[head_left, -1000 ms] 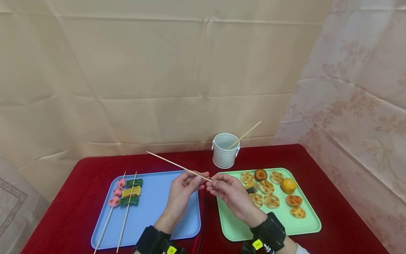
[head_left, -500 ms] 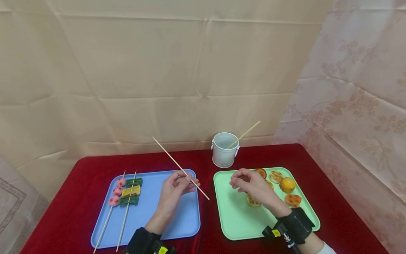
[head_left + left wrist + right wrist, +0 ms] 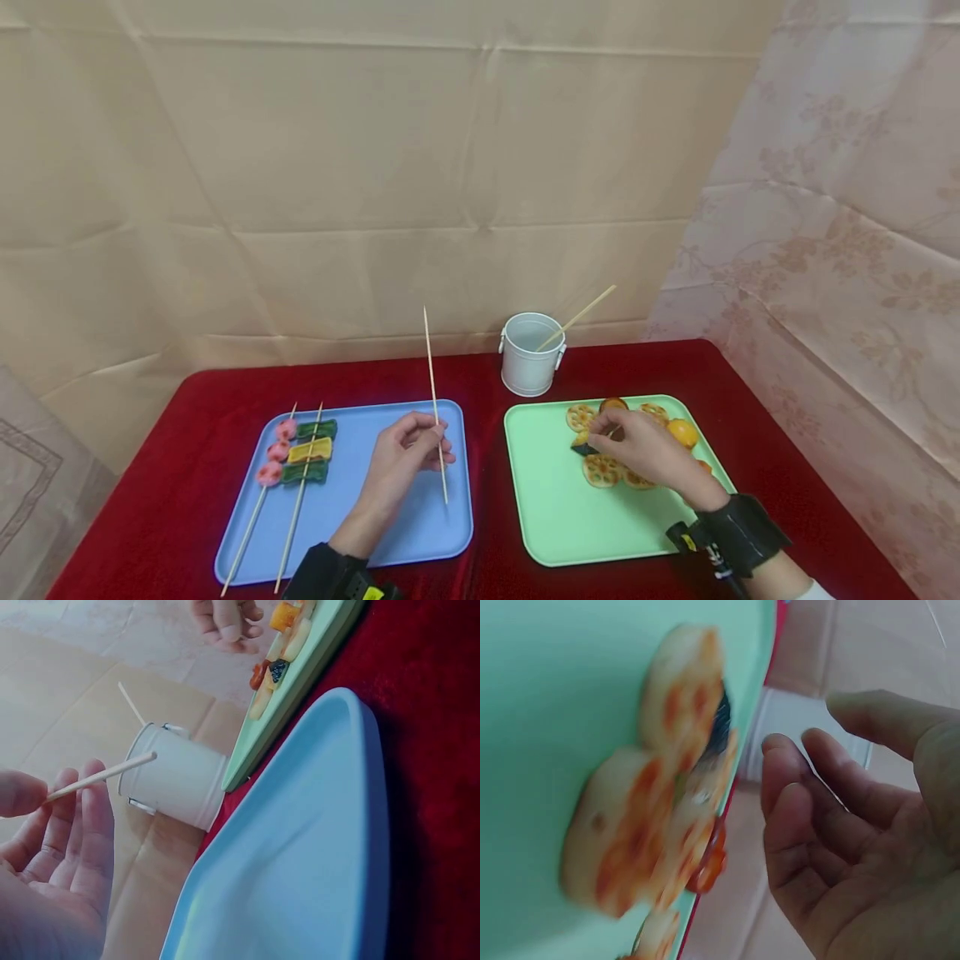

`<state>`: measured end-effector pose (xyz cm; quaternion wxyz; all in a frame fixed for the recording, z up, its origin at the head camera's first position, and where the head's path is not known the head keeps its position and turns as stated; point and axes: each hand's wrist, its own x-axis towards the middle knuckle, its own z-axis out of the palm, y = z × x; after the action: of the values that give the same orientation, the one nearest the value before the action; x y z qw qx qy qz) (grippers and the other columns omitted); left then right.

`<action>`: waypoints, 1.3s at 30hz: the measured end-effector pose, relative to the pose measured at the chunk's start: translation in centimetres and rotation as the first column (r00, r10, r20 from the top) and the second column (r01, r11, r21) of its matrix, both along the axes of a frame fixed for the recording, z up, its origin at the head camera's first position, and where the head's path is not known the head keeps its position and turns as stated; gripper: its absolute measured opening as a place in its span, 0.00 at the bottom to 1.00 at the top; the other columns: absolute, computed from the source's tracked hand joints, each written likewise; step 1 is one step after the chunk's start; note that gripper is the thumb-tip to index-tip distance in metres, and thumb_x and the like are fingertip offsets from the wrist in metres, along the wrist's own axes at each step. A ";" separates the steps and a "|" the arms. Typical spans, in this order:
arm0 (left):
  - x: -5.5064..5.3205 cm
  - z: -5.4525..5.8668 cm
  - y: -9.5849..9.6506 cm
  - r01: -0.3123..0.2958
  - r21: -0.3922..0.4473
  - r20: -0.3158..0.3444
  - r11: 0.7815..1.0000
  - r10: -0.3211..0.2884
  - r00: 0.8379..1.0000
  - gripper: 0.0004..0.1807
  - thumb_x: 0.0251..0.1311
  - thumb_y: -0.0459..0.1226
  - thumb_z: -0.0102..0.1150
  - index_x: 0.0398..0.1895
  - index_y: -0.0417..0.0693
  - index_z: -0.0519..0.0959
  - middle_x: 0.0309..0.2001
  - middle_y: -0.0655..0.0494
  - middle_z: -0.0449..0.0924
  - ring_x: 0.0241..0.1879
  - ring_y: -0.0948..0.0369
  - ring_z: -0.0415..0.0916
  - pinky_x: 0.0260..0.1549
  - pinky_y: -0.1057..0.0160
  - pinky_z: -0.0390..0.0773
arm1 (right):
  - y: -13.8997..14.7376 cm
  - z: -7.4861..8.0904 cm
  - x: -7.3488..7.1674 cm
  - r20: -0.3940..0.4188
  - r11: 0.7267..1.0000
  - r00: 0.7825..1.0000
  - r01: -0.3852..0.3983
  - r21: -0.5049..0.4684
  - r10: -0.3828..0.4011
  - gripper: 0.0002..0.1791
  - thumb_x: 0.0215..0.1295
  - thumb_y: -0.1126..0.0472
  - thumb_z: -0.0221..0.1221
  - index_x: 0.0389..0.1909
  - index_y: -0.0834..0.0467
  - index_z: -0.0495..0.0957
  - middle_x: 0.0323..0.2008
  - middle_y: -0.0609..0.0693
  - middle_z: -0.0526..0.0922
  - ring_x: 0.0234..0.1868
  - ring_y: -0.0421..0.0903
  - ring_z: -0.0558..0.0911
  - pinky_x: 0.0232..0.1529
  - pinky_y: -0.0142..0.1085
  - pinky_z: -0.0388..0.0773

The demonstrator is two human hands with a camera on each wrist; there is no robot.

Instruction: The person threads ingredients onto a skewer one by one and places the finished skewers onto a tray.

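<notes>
My left hand [image 3: 405,458] pinches a bare wooden skewer [image 3: 431,367] between thumb and fingers, above the blue tray [image 3: 360,525]. The skewer's pointed end is up and away; its other end shows close in the left wrist view. Over the green tray [image 3: 555,517], my right hand [image 3: 648,446] holds nothing, its thumb and fingers apart in the right wrist view. Nearest its fingertips lie a dark-and-yellow food piece [image 3: 582,444] and toy lotus root slices [image 3: 602,471]. A round yellow piece [image 3: 682,432] is partly behind the hand, which hides other pieces.
A white bucket [image 3: 525,371] with one skewer [image 3: 592,306] leaning in it stands behind the trays. Two loaded skewers lie on the blue tray's left: one with pink pieces [image 3: 268,474], one with green and yellow pieces [image 3: 318,450]. Red cloth covers the table.
My right hand has let go of the skewer and moved right over the food on the green tray. The left hand has shifted left and turned the skewer nearly upright.
</notes>
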<state>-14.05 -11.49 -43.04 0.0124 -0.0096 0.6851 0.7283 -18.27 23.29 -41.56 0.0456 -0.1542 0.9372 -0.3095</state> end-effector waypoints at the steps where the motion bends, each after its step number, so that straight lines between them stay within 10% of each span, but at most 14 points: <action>1: 0.0 0.0 -0.1 -0.001 -0.010 0.005 1.000 0.001 1.000 0.12 0.72 0.34 0.60 0.50 0.32 0.80 0.35 0.39 0.85 0.33 0.53 0.87 0.36 0.62 0.85 | 0.2 -0.1 0.0 -0.002 1.000 1.000 -0.004 0.031 0.004 0.05 0.66 0.58 0.69 0.37 0.54 0.84 0.32 0.42 0.84 0.35 0.41 0.81 0.36 0.36 0.79; 10: 0.1 -0.5 -0.4 -0.003 -0.047 0.038 0.999 0.004 0.999 0.14 0.71 0.36 0.63 0.51 0.32 0.80 0.35 0.40 0.85 0.31 0.54 0.85 0.34 0.61 0.85 | 1.0 -1.4 0.6 0.004 0.980 0.999 -0.045 0.194 0.045 0.20 0.54 0.50 0.78 0.43 0.56 0.85 0.36 0.43 0.85 0.34 0.41 0.77 0.34 0.37 0.76; 21: 0.3 -0.9 -0.5 -0.027 -0.082 0.058 0.996 0.031 0.998 0.13 0.70 0.37 0.63 0.49 0.35 0.81 0.34 0.40 0.85 0.30 0.54 0.85 0.32 0.62 0.84 | 0.7 -2.0 1.4 -0.180 0.941 0.975 -0.068 0.331 0.133 0.23 0.48 0.48 0.80 0.40 0.53 0.83 0.35 0.43 0.82 0.37 0.45 0.78 0.42 0.44 0.77; 39: 0.3 -1.2 -0.7 -0.029 -0.085 0.065 0.996 0.034 0.997 0.13 0.70 0.37 0.64 0.48 0.34 0.81 0.34 0.40 0.85 0.30 0.54 0.84 0.32 0.62 0.84 | 0.4 -2.2 1.4 -0.119 0.967 0.987 -0.075 0.245 0.106 0.21 0.47 0.49 0.81 0.32 0.49 0.77 0.27 0.40 0.68 0.30 0.39 0.67 0.30 0.33 0.64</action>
<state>-13.74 -12.21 -44.19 0.0235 -0.0452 0.7142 0.6981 -16.84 23.68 -43.74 0.0162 -0.2103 0.9607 -0.1806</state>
